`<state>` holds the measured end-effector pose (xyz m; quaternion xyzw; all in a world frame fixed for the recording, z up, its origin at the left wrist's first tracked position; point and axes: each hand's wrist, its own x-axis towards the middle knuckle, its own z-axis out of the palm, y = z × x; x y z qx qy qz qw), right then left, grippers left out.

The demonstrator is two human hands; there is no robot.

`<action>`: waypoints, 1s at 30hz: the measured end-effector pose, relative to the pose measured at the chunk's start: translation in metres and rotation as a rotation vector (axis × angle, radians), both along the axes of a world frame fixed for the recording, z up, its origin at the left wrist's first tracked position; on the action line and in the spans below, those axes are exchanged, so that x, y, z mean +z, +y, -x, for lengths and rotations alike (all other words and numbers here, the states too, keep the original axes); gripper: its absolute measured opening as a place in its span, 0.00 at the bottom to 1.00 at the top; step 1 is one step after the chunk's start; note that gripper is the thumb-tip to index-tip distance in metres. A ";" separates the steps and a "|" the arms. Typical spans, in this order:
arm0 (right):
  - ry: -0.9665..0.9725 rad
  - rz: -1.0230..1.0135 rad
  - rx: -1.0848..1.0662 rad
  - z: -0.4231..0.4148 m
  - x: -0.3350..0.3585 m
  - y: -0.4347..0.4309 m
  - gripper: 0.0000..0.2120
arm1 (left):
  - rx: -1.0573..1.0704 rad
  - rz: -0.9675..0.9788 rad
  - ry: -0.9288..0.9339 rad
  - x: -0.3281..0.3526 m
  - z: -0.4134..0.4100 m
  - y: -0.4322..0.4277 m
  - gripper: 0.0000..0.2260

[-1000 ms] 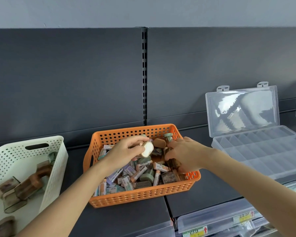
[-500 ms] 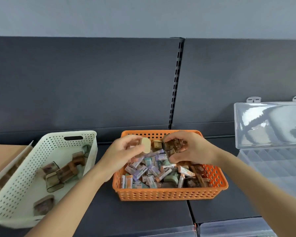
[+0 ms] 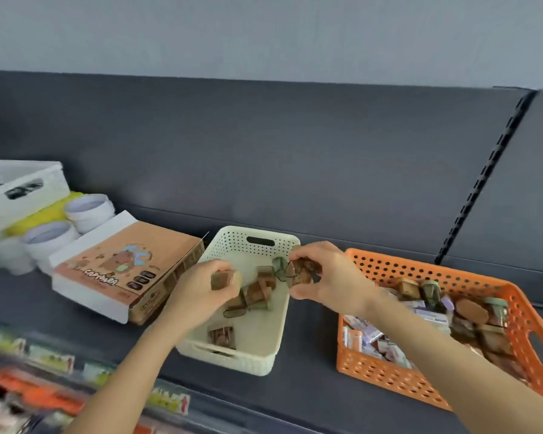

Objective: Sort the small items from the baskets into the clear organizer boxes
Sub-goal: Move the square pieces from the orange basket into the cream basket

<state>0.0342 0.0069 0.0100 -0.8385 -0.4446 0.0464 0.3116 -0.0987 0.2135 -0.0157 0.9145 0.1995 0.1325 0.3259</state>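
Hands loaded over cream basket (image 3: 251, 238)

Left hand (image 3: 201, 292) was curled round a small brown block (image 3: 221, 279), squarish and matte. Right hand (image 3: 333, 278) pinched a clutch of brown pieces (image 3: 304, 270) in glossy clear wrap, above the basket's far end. Basket was plastic with perforated walls and a slot handle; more brown pieces lay loose inside. Orange basket (image 3: 386, 261) sat just right, in the same punched plastic, packed with mixed packets and jars. Printed carton (image 3: 123, 264) lay left on the dark shelf (image 3: 311, 371).
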 end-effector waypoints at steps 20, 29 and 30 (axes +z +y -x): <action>-0.074 0.184 0.114 -0.003 -0.022 0.049 0.32 | -0.109 0.104 0.030 -0.001 -0.003 0.006 0.25; 0.024 0.041 -0.141 -0.012 0.001 -0.065 0.26 | -0.308 0.305 -0.039 0.018 -0.037 -0.067 0.21; 0.031 0.046 -0.169 -0.013 0.001 -0.080 0.25 | -0.340 0.314 -0.036 0.018 -0.042 -0.077 0.20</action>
